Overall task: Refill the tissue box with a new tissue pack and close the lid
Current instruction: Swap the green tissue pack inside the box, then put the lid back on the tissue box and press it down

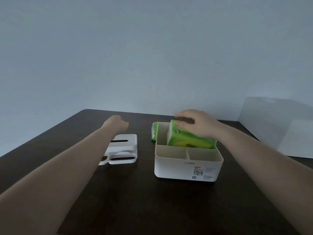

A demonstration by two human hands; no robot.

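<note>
A dark brown surface (135,200) with a rounded far-left corner fills the lower half of the view, set against a plain pale grey-blue wall (152,48). At the far right a flat pale sheet or board (279,129) stands beside the surface's edge; what it is cannot be told. The white box (188,168) sits right of centre, open on top, with two small empty compartments along its near side and one long compartment behind them, and a printed label on its front wall. A green pack (189,137) lies tilted in the long compartment, its left end raised above the rim and its right end low inside. The right hand (198,123) grips that pack from above, fingers curled over its upper far edge. A second green pack (154,131) lies on the surface just behind the box's far-left corner, mostly hidden by it. The white lid (123,150), with dark slots, rests on the surface left of the box, apart from it. The left hand (116,123) is closed in a loose fist beyond the lid, holding nothing visible.
</note>
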